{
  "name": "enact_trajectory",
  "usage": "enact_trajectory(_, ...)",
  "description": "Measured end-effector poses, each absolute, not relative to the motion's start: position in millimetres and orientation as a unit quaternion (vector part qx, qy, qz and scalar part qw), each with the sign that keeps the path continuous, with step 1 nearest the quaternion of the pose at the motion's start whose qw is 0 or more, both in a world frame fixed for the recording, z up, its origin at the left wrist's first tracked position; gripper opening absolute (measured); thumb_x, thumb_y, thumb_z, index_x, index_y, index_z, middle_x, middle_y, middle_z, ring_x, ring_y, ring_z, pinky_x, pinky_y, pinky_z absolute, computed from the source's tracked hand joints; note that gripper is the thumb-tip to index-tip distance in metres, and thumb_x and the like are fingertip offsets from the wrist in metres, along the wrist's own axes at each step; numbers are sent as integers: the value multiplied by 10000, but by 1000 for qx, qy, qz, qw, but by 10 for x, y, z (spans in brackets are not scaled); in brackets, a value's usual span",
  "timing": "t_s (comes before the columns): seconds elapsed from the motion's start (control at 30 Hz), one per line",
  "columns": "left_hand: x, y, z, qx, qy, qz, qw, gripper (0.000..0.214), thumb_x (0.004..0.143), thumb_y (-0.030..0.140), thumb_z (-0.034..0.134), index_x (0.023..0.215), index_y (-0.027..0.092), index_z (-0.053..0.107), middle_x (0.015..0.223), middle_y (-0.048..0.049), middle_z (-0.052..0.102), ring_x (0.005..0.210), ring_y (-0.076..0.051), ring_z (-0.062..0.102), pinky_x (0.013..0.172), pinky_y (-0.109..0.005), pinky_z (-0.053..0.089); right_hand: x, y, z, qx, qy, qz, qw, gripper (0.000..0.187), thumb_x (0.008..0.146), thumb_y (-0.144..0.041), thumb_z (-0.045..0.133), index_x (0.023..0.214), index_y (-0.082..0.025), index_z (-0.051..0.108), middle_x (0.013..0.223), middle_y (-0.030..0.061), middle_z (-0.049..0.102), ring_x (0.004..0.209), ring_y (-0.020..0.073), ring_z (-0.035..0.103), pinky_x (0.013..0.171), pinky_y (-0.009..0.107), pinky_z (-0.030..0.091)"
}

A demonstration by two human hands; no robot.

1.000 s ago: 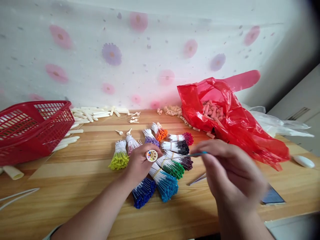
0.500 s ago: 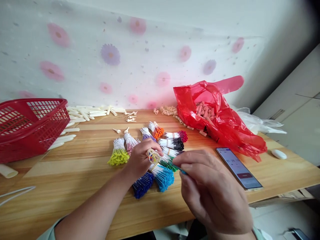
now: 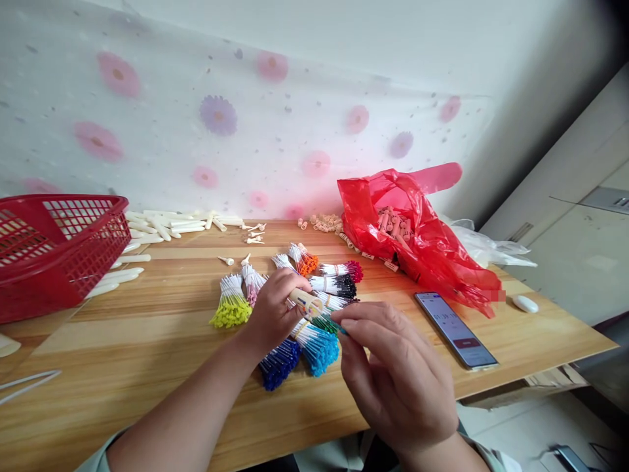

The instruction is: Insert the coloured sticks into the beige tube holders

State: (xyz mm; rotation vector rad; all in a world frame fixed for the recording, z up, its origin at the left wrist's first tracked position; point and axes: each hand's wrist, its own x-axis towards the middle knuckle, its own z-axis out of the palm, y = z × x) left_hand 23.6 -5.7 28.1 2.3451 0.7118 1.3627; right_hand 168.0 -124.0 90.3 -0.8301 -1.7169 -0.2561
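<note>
My left hand (image 3: 272, 309) is closed round a short cream plastic tube (image 3: 305, 300), its end pointing right. My right hand (image 3: 393, 373) pinches a thin refill with a light-blue tip (image 3: 339, 328) and holds it against the tube's end. Below and around both hands lie bundles of thin white refills with coloured tips on the wooden table (image 3: 162, 341): yellow (image 3: 230, 308), dark blue (image 3: 278, 362), light blue (image 3: 319, 347), orange (image 3: 304, 259), black (image 3: 339, 284) and dark red (image 3: 346, 269).
A red mesh basket (image 3: 54, 249) stands at the left. Cream tubes (image 3: 167, 226) lie along the back edge. A red plastic bag (image 3: 417, 242) holds small beige caps. A phone (image 3: 455, 329) lies at the right, with a white oval object (image 3: 525, 303) beyond it.
My right hand has come in from the right with the blue-tipped refill to the tube's end. My left hand has turned the tube sideways. The view has shifted, uncovering the phone.
</note>
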Motion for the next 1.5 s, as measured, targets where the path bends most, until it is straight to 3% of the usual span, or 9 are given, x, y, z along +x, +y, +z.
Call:
enact_trajectory(0.4, 221, -124, 319, 858, 225, 444, 122, 437, 894, 573, 377, 906, 176, 562, 876, -73, 550, 844, -213, 502, 725, -342, 418, 1691, -1101, 654, -465, -697, -136, 529, 139, 786, -48, 617, 834, -179, 628, 808, 32, 536, 709, 127, 532, 615, 271, 462)
enact_trajectory(0.73, 231, -130, 297, 869, 236, 430, 69, 561, 894, 605, 289, 1140, 171, 546, 984, -101, 524, 962, -246, 475, 837, -376, 399, 1739, -1104, 667, -505, -682, -81, 523, 80, 821, -97, 596, 810, -167, 632, 836, 38, 556, 776, 141, 557, 670, 267, 456)
enact_trajectory(0.87, 236, -144, 288, 865, 243, 435, 59, 569, 920, 574, 223, 1153, 170, 549, 994, -102, 504, 961, -243, 467, 848, -379, 387, 1679, -1104, 643, -524, -646, -68, 552, 103, 828, -96, 573, 798, -168, 639, 804, 26, 552, 727, 122, 548, 642, 239, 443)
enact_trajectory(1.2, 264, -114, 281, 846, 273, 455, -52, 512, 923, 548, 295, 997, 167, 629, 888, -84, 516, 850, -236, 480, 775, -383, 375, 1692, -1050, 619, -570, -527, 176, 605, 138, 777, -224, 599, 648, -176, 610, 642, -13, 545, 599, 115, 476, 565, 240, 383)
enact_trajectory(1.37, 268, -129, 286, 841, 281, 456, -83, 516, 925, 542, 293, 965, 162, 641, 860, -85, 526, 821, -238, 488, 752, -380, 368, 1691, -1055, 537, -537, -495, 266, 629, 175, 801, -303, 616, 679, -179, 639, 682, -4, 568, 648, 122, 507, 587, 241, 388)
enact_trajectory(1.5, 279, -118, 268, 846, 276, 454, -53, 532, 917, 561, 291, 956, 159, 637, 850, -90, 547, 829, -244, 505, 766, -382, 384, 1793, -1086, 505, -507, -529, 264, 627, 163, 847, -309, 585, 785, -213, 700, 751, 4, 605, 707, 129, 555, 625, 240, 424)
